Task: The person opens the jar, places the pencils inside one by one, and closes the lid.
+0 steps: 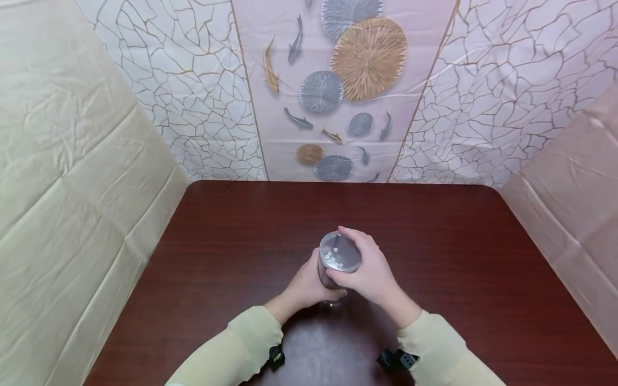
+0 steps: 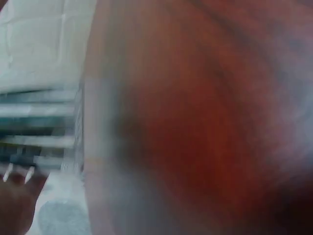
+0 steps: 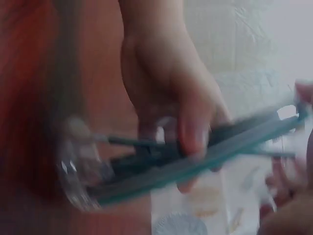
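Both hands hold a clear cylindrical container [image 1: 340,252] over the near middle of the table. Several small white spots show through or on its round top. Low on its side, my left hand [image 1: 306,281] is wrapped around the body, thumb toward me. My right hand [image 1: 374,271] grips the upper rim, with thumb and fingers on opposite sides. In the right wrist view the blurred container [image 3: 76,171] lies aslant with dark and teal stick-like pieces along it, and the left thumb [image 3: 193,134] presses against it. Motion blur hides most detail in the left wrist view.
A dark red-brown table [image 1: 232,225] spreads around the hands, with a glossy patch at its near edge. Behind it hangs a patterned cloth [image 1: 333,123]. Beige cloth walls [image 1: 72,187] stand at both sides. Small black devices [image 1: 276,357] sit at the wrists.
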The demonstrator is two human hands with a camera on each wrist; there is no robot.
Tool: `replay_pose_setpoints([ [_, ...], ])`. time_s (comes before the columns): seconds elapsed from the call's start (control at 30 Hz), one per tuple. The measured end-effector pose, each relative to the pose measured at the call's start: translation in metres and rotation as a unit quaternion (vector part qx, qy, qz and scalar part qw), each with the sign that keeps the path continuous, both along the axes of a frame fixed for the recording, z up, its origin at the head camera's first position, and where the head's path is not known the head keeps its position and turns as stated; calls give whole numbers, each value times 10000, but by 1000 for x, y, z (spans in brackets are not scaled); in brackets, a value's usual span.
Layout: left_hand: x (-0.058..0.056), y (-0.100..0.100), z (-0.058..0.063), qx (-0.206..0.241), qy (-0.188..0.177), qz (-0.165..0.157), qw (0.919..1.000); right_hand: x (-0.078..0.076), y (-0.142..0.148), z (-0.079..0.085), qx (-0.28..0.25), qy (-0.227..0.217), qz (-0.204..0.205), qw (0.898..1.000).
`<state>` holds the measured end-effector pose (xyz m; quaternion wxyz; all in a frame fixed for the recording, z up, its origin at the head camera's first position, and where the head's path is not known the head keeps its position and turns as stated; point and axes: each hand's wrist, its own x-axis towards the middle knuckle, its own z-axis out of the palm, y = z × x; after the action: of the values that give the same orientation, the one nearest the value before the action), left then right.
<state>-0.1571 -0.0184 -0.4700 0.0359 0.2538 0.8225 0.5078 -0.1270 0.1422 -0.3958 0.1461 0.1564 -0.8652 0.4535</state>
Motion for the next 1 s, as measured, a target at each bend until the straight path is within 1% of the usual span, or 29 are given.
replay_pose_setpoints([
  [0.07,1,2,-7,56,125,358,9993,2,-10,-3,80,-78,-520,9986],
  [0.13,2,4,-12,93,198,574,9981,3,-16,-4,196,-160,-771,9967],
  [0.17,3,4,-13,100,198,642,9977,3,-17,-4,267,-159,-766,9966],
  [0.23,2,3,-12,68,158,648,9978,2,-16,-2,379,-119,-573,9976],
  [0.33,-3,0,-5,0,58,502,9987,1,-7,2,246,-89,-134,9996],
  [0.43,-7,-4,1,-41,86,184,9998,-4,5,3,-272,2,526,9982],
  [0.5,-9,-8,4,-81,97,-67,9999,-11,14,2,-563,35,1158,9917],
  [0.6,-9,-10,8,-183,42,-467,9987,-22,27,1,-772,-59,2192,9726],
  [0.63,-9,-10,9,-197,12,-568,9982,-24,29,1,-755,-102,2399,9678],
  [0.67,-9,-10,9,-204,-23,-639,9977,-25,30,0,-735,-166,2480,9658],
  [0.7,-8,-9,10,-173,-55,-665,9976,-24,30,0,-680,-200,2416,9678],
  [0.73,-8,-8,9,-158,-70,-609,9980,-22,28,0,-598,-195,2194,9736],
  [0.77,-7,-7,9,-115,-78,-495,9987,-20,24,0,-508,-178,1819,9818],
  [0.8,-6,-5,8,-71,-45,-336,9994,-16,20,0,-443,-203,1343,9897],
  [0.83,-6,-2,7,-28,-5,-144,9999,-14,14,0,-396,-265,841,9953],
  [0.87,-5,0,5,60,19,28,10000,-11,7,0,-344,-349,347,9982],
  [0.93,-4,4,2,190,63,340,9992,-6,-4,0,-209,-539,-494,9971],
  [0.97,-3,5,2,261,76,453,9986,-5,-9,1,-164,-635,-761,9949],
  [1.0,-3,6,1,305,57,533,9981,-4,-12,1,-119,-702,-898,9934],
])
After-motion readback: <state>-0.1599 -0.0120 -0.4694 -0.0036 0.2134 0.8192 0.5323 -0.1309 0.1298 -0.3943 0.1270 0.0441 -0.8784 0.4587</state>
